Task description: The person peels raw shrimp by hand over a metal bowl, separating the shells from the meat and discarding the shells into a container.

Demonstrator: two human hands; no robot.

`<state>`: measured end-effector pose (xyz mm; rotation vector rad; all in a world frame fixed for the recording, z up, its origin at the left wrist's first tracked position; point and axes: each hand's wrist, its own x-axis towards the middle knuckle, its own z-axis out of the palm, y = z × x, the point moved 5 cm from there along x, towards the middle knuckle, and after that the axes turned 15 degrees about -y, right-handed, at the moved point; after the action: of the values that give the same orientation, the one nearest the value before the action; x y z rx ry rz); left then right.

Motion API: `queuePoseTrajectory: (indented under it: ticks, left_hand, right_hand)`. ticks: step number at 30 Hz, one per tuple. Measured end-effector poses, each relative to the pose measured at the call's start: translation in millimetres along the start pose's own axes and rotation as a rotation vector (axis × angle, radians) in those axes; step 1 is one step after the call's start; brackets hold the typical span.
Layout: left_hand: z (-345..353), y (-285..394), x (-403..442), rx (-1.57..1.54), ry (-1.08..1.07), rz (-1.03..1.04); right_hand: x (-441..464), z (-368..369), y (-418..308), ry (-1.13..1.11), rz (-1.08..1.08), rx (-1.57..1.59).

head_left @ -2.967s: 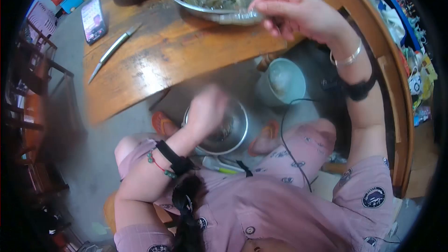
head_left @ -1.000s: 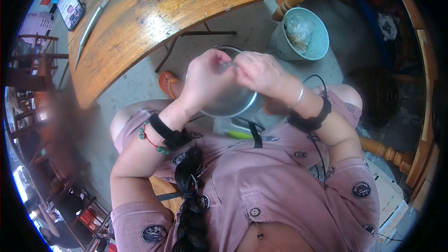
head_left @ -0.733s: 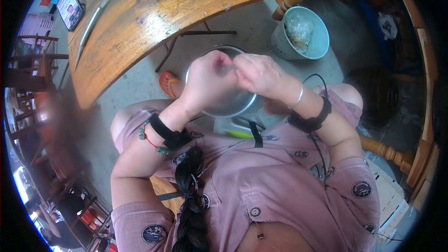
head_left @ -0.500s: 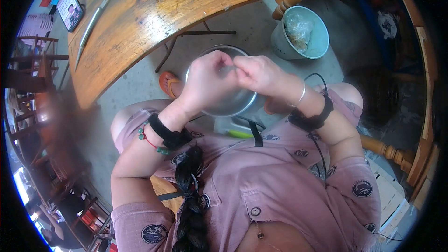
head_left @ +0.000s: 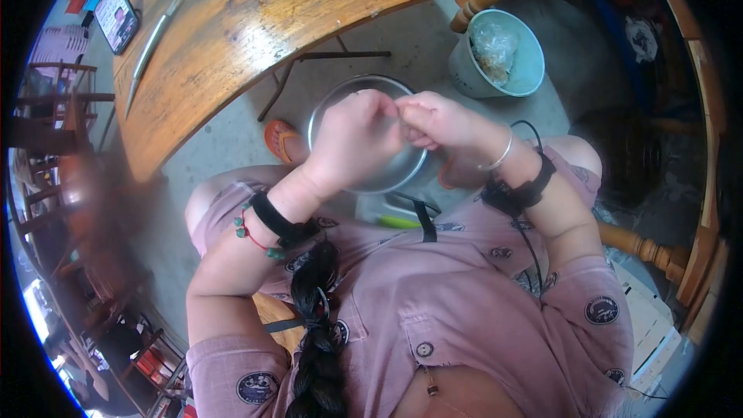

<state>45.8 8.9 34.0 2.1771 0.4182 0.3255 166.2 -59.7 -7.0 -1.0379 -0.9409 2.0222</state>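
Above the metal bowl (head_left: pixel 387 174), the person's left hand (head_left: pixel 360 135) and right hand (head_left: pixel 437 122) meet fingertip to fingertip. The left hand is bent inward with its fingers curled; the right is folded with its thumb toward the forefinger. Whether either pinches anything cannot be told, as the fingers hide what lies between them. The bowl sits low between the person's knees, partly covered by the left hand. An orange sandal (head_left: pixel 275 142) is on the foot just left of the bowl. Beyond the bowl, to its right, stands a pale green bucket (head_left: pixel 530 70) holding a clear plastic bag (head_left: pixel 495 42). The bench (head_left: pixel 255 31) lies beyond the bowl to its left, carrying a slim knife (head_left: pixel 152 54) and a phone (head_left: pixel 116 18).
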Motion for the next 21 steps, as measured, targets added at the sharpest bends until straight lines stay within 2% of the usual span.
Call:
queuePoseTrajectory:
  ticks: [1,3,5,7,8,10,11,13,15,16,18,19,21]
  left_hand:
    - [-0.8,3.2,-1.2,0.077,0.025,0.053]
    - [-0.4,2.5,-2.0,0.099,0.014,0.081]
    - [0.4,2.6,-1.4,0.121,0.002,0.109]
    - [-3.3,7.3,-1.7,0.194,0.086,0.196]
    - [-4.6,9.0,-2.0,0.194,0.086,0.197]
    - [-6.9,6.9,-0.8,0.150,0.019,0.055]
    - [-6.7,4.7,-0.8,0.150,0.019,0.056]
    - [-4.5,-11.0,0.7,-0.066,-0.033,-0.069]
    - [-6.0,-17.7,1.6,-0.146,-0.055,-0.117]
    - [-4.8,-21.8,2.0,-0.225,-0.078,-0.164]
    - [-2.1,-26.2,2.6,-0.242,-0.081,-0.182]
    - [-0.9,-28.1,2.5,-0.257,-0.085,-0.200]
    - [-0.7,-28.2,2.1,-0.288,-0.097,-0.236]
  right_hand:
    - [-0.8,-1.5,0.9,-0.001,0.001,-0.001]
    - [-0.2,-0.4,8.1,-0.115,0.068,0.225]
    - [0.2,-1.1,7.9,-0.127,0.104,0.311]
    - [-0.9,-0.7,8.2,-0.138,0.138,0.398]
    - [-1.9,0.5,7.0,-0.173,0.123,0.449]
    - [-2.3,1.5,6.5,-0.207,0.108,0.499]
    - [-1.8,-0.1,6.6,-0.192,0.087,0.430]
    - [-2.2,3.8,2.3,-0.178,0.067,0.361]
    - [-4.8,6.4,-9.2,-0.045,-0.002,0.090]
    - [-3.6,6.3,-9.0,-0.044,-0.002,0.091]
    - [-2.3,2.5,-11.5,0.023,0.042,-0.263]
    - [-1.1,2.5,-10.0,0.023,0.042,-0.263]
    - [-0.6,-0.8,-13.9,0.137,-0.057,-0.565]
